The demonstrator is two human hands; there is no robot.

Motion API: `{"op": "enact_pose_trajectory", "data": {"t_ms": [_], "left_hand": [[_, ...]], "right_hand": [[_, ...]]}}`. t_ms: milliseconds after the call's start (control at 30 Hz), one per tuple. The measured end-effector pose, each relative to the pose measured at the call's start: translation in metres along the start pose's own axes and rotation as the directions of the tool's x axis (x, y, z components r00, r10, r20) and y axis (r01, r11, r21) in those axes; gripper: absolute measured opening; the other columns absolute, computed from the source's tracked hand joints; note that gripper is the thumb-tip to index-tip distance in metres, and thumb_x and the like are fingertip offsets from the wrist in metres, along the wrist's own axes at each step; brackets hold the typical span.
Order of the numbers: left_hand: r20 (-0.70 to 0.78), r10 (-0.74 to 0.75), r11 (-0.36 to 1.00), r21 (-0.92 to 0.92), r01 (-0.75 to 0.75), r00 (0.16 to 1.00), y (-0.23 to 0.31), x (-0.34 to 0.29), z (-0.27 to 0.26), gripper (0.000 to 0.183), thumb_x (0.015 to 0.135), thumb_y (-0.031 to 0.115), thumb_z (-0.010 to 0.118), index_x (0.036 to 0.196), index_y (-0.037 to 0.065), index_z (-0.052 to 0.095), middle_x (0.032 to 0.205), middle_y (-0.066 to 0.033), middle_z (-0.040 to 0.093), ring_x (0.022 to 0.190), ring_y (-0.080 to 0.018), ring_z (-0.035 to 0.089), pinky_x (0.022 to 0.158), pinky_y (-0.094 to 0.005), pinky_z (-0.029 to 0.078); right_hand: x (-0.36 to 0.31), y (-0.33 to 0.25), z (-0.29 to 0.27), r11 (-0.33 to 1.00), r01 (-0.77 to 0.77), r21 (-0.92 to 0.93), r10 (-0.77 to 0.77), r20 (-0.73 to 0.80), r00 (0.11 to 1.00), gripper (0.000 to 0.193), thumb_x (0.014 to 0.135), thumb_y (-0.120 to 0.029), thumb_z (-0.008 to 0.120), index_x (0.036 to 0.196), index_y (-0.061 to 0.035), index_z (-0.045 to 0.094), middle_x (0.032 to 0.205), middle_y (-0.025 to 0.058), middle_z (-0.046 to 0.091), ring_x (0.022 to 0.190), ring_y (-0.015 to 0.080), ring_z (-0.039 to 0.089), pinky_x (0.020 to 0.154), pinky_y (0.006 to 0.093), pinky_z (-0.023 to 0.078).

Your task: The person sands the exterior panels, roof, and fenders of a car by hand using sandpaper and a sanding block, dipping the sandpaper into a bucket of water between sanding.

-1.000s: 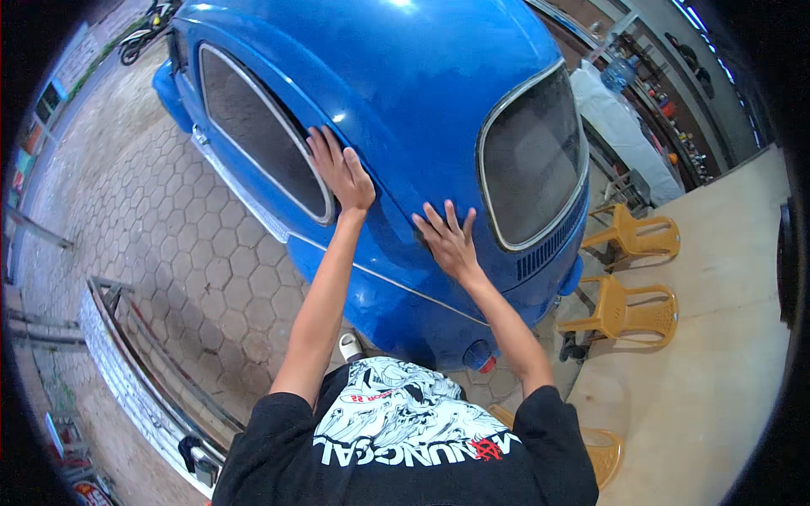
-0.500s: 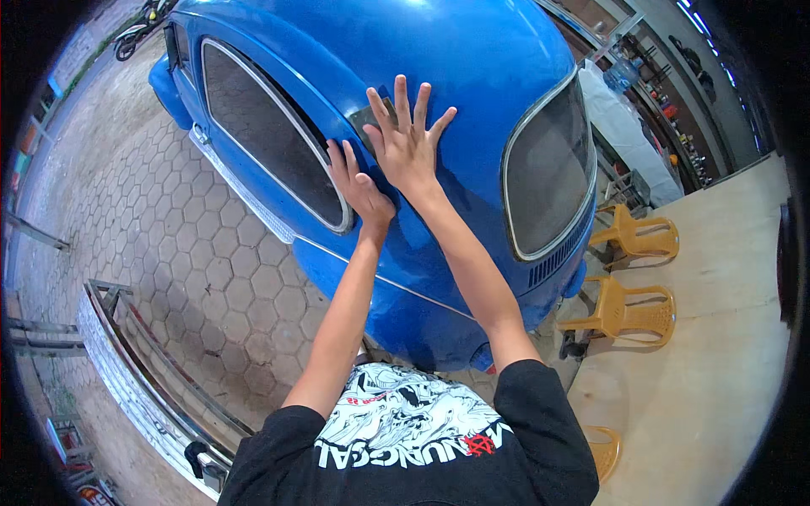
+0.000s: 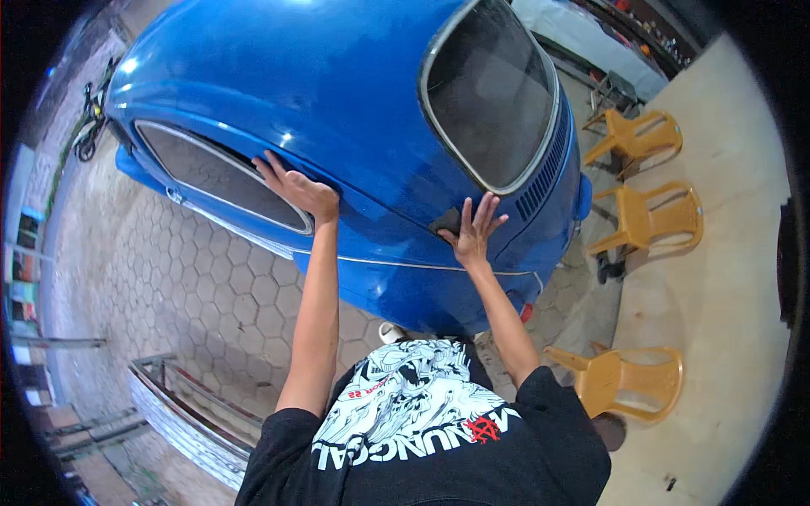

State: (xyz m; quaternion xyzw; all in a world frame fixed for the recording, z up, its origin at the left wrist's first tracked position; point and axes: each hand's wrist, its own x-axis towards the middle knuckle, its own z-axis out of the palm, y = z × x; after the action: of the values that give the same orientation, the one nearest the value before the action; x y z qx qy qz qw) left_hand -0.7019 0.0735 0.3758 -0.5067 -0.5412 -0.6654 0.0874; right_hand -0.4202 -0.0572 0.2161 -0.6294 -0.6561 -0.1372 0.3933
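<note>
A blue rounded car [image 3: 278,76] fills the view ahead of me, with its side window [image 3: 211,174] to the left and its rear window [image 3: 494,101] to the right. My left hand [image 3: 302,194] lies on the body by the side window's rear upper edge, fingers apart and holding nothing. Below the rear window's lower corner, my right hand [image 3: 474,234] rests on the paint with fingers spread. A small dark grey sheet [image 3: 445,222], perhaps sandpaper, lies against the car at that hand's thumb side, partly under it.
Yellow plastic chairs [image 3: 648,218] line the right side beside a pale wall panel [image 3: 726,253]. A long metal frame [image 3: 190,422] stands at the lower left on hexagonal paving [image 3: 228,261]. A motorbike [image 3: 89,131] is parked at the far left.
My right hand has moved right and nearer to me with the dark sheet, down toward the rear window's lower corner. My left hand stays near the side window; my view has turned.
</note>
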Motion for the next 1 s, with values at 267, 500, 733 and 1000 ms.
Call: {"op": "enact_pose_trajectory", "data": {"t_ms": [267,500,733,1000], "left_hand": [[0.048,0.309,0.927,0.210,-0.312,0.950,-0.031,0.004,0.002,0.057,0.111,0.033,0.013,0.159,0.001,0.012,0.155,-0.0314,0.033,0.146,-0.0506,0.027,0.120,-0.0602,0.024],[0.059,0.520,0.822,0.235,-0.518,0.852,0.007,-0.054,-0.020,0.059,0.111,0.038,0.019,0.145,-0.009,0.030,0.145,-0.0311,0.041,0.144,-0.0460,0.032,0.117,-0.0621,0.028],[0.207,0.202,0.974,0.062,-0.219,0.957,0.065,-0.119,-0.015,0.065,0.108,0.043,0.033,0.140,-0.012,0.043,0.156,-0.0315,0.025,0.149,-0.0440,0.020,0.119,-0.0581,0.019],[0.082,0.112,0.886,0.444,-0.137,0.990,0.069,-0.127,0.014,0.057,0.110,0.038,0.034,0.143,-0.005,0.047,0.158,-0.0335,0.025,0.148,-0.0463,0.022,0.117,-0.0568,0.023]], "right_hand": [[0.083,-0.085,0.015,0.986,0.165,0.021,-0.164,-0.015,0.986,0.110,0.076,-0.069,0.069,0.163,-0.0335,0.011,0.167,0.0214,-0.013,0.153,0.0410,-0.019,0.105,0.0816,-0.010],[0.012,-0.049,0.025,0.958,-0.224,0.179,0.226,0.007,0.974,0.134,0.060,-0.083,0.071,0.163,-0.0320,0.002,0.166,0.0248,-0.016,0.152,0.0467,-0.016,0.104,0.0825,-0.009],[-0.081,0.051,0.013,0.883,-0.417,0.218,0.423,0.021,0.906,0.161,0.040,-0.083,0.081,0.163,-0.0168,0.001,0.163,0.0328,-0.014,0.150,0.0543,-0.013,0.104,0.0817,-0.011],[-0.090,0.083,0.006,0.937,-0.281,0.206,0.291,-0.019,0.956,0.163,0.037,-0.092,0.073,0.164,-0.0201,0.001,0.163,0.0322,-0.016,0.150,0.0523,-0.016,0.106,0.0797,-0.012]]}}
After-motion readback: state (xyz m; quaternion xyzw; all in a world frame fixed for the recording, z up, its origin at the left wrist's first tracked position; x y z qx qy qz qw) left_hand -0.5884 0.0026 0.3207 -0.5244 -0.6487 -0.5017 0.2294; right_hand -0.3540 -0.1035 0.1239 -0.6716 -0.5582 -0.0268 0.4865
